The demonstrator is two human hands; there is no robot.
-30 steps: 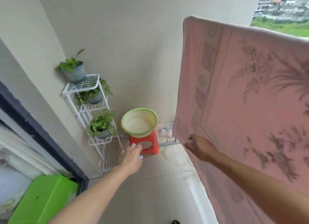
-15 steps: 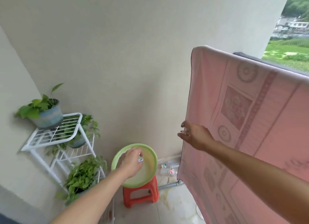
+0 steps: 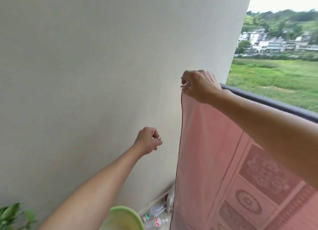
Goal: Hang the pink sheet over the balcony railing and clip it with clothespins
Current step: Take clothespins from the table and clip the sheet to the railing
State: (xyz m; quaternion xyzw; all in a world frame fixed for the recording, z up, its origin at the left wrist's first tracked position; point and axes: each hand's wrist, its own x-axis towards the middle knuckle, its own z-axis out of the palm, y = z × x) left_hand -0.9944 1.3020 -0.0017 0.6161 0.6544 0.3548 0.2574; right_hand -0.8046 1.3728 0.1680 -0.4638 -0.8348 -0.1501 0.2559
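The pink sheet (image 3: 206, 152), with a woven floral pattern and a dark hem, hangs over the dark balcony railing (image 3: 268, 100) on the right. My right hand (image 3: 199, 85) is at the sheet's top left corner on the rail, fingers pinched on a pale clothespin (image 3: 185, 86). My left hand (image 3: 148, 141) is raised in front of the wall, left of the sheet's edge and apart from it, with its fingers curled around small pale clothespins (image 3: 157, 138).
A beige wall (image 3: 86, 75) fills the left and middle. A green basin (image 3: 127, 217) sits at the bottom, with plastic bottles (image 3: 154, 219) on the floor beside it and plant leaves (image 3: 12, 214) at the bottom left. Fields and houses lie beyond the railing.
My right hand rose along the sheet's left edge from the lower part to the top corner at the rail. My left hand lifted from the basin to chest height. The view tilted upward.
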